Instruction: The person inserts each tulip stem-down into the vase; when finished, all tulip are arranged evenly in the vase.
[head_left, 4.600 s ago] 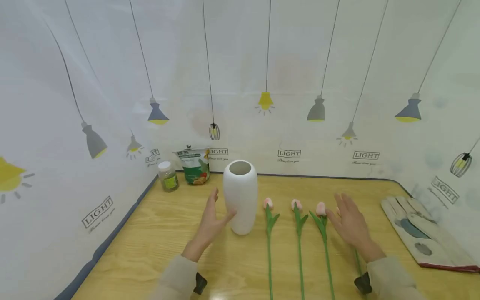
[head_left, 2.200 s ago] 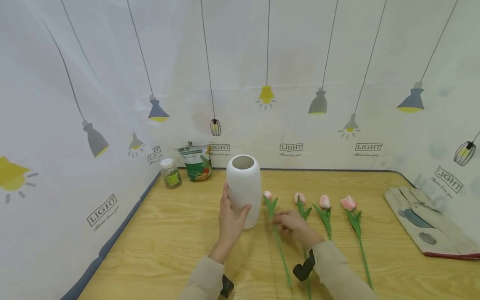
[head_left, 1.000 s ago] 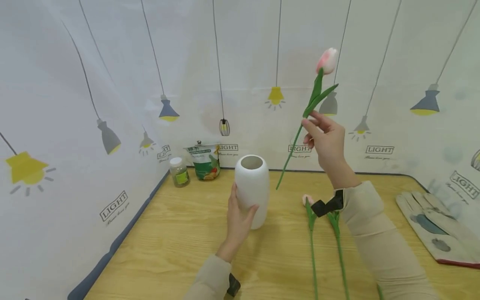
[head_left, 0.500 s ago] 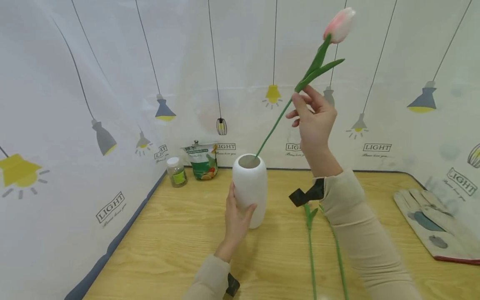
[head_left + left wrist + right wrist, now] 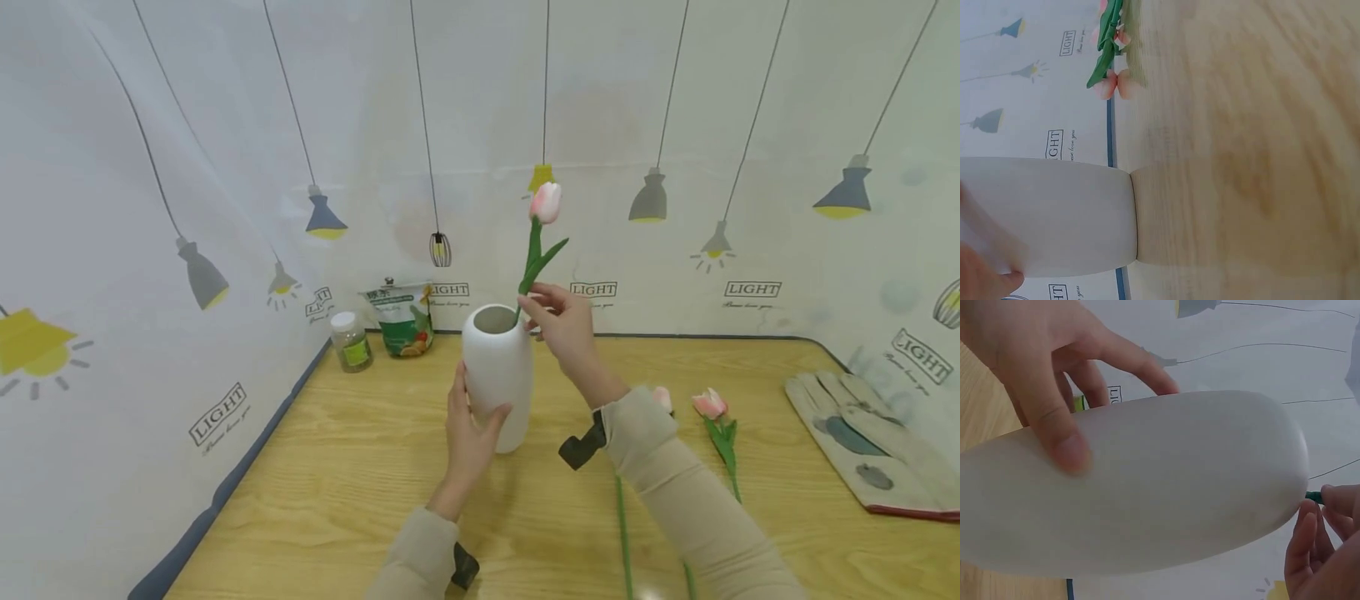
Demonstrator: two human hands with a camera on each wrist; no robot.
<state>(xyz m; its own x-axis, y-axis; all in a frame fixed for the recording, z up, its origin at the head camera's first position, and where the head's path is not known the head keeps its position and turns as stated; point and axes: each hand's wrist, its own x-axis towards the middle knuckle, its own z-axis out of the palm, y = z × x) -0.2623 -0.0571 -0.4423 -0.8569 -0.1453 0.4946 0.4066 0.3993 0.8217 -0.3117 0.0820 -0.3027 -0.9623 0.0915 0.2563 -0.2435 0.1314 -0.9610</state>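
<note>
Pinching a tulip (image 5: 533,250) just below its leaves, the right hand (image 5: 567,329) sits a little right of centre in the head view, beside the rim of the white vase (image 5: 498,375). The stem enters at the right edge of the mouth; its lower end is hidden inside. The left hand (image 5: 472,433), low in the middle of the frame, grips the vase, which stands upright on the table (image 5: 337,467). The likeliest trouble, I judge, is a leaf snagging on the rim if the stem is pressed down there. The mouth looks wide for one thin stem, so the flower could slump sideways once unsupported. A sideways push with a slack left-hand hold might tip the vase. Lower right, the right sleeve (image 5: 690,483) crosses over tulips lying on the table, partly hiding them; a careless sweep could drag those flowers (image 5: 723,442) askew.
</note>
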